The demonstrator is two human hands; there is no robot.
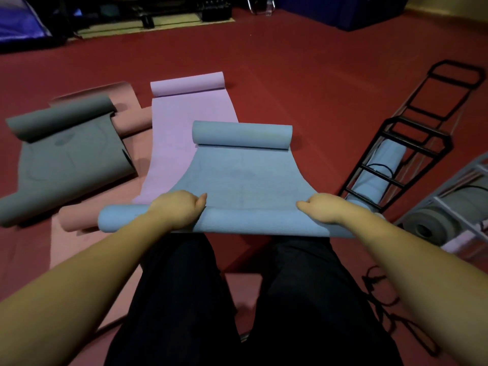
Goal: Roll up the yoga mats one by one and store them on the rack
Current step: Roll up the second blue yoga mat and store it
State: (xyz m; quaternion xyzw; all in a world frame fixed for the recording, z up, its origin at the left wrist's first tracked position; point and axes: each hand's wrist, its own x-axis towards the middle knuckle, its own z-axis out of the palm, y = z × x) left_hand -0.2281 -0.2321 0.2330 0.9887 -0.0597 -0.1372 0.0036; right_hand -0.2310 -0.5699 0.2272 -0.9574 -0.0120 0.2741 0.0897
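Hands, left [179,207] and right [320,208], curl over the near roll of a blue mat [245,178] on the floor, where uneven pressure could skew it

A dark red floor [303,62] fills most of the frame under dim light. Along the top edge sit dark gym equipment [169,11] on a pale tan floor pad [126,29], a blue-purple tent-like fabric [18,22] at upper left, and dark blue padded blocks [356,11] at upper right.
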